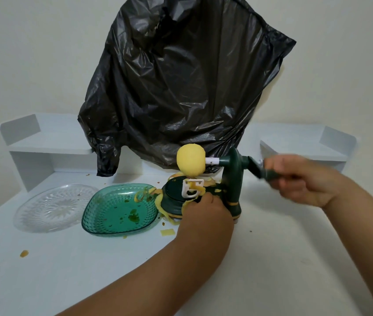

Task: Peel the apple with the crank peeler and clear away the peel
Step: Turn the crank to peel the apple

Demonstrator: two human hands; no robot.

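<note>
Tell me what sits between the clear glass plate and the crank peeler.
The green dish sits there in the head view, right of the clear plate, with peel draping from the peeler over its rim.

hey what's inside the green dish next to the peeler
The green dish holds only small dark scraps and specks on its bottom, plus the curled end of a peel strip hanging over its right rim. Nothing covers the inside.

Crank peeler [232,179]: dark green plastic, smooth, slight sheen; blade holder [192,187] white plastic; apple [191,162] pale, matt flesh; green dish [119,209] translucent, faceted; clear plate [54,207] patterned; bag [181,87] black film, crinkled, glossy; table [295,258] white, matt.
</note>
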